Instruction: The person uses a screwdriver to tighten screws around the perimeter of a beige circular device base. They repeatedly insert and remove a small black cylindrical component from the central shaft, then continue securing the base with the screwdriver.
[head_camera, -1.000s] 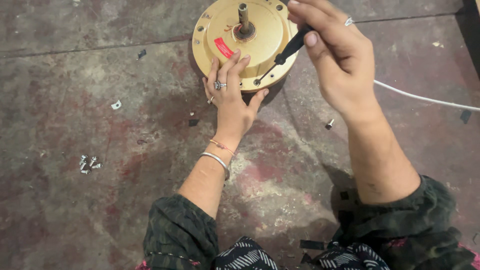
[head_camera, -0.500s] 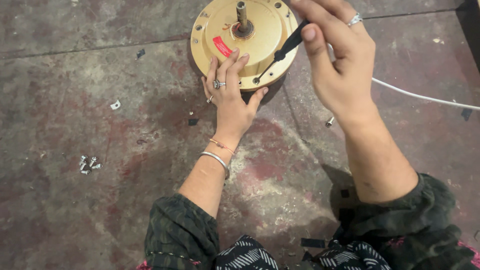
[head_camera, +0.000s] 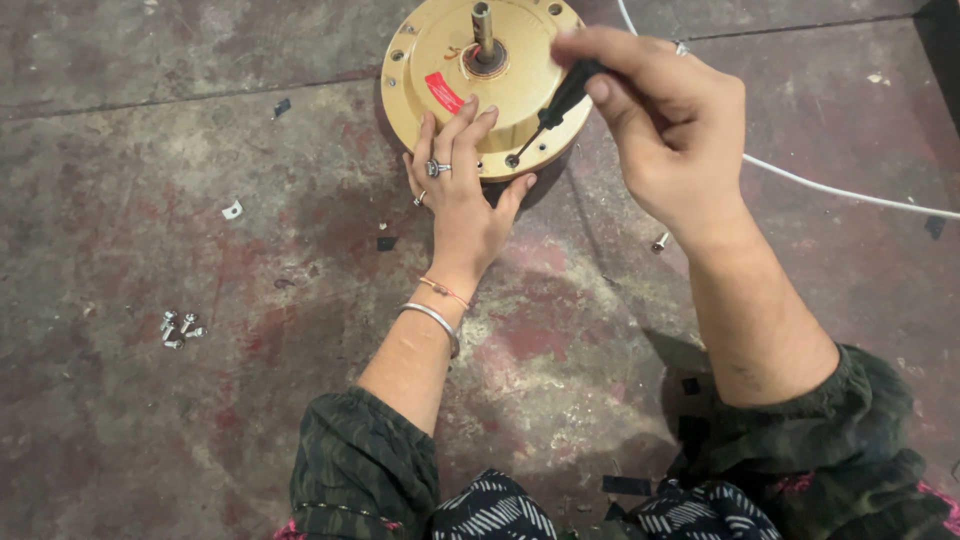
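Left hand (head_camera: 462, 195) flat on the round yellow motor (head_camera: 480, 85) to stop sliding; right hand (head_camera: 665, 135) pinched tight on a black screwdriver (head_camera: 552, 108), tip down in a rim screw (head_camera: 512, 160); loose screws (head_camera: 178, 328) set aside on the floor (head_camera: 150, 430).

A round motor housing (head_camera: 490, 85) sits on the floor (head_camera: 150, 420) at twelve o'clock in the view, with a shaft (head_camera: 483, 28) standing up from its middle. The left hand (head_camera: 462, 195) lies flat at the housing's six o'clock edge, fingers up on its face, while the right hand (head_camera: 665, 140) hangs at its three o'clock side, holding a screwdriver (head_camera: 555, 105) whose tip meets the rim at about five o'clock. A cluster of screws (head_camera: 178, 329) lies well apart at eight o'clock, a lone screw (head_camera: 660, 241) sits near the right wrist, and a cable (head_camera: 850, 195) runs off toward three o'clock.
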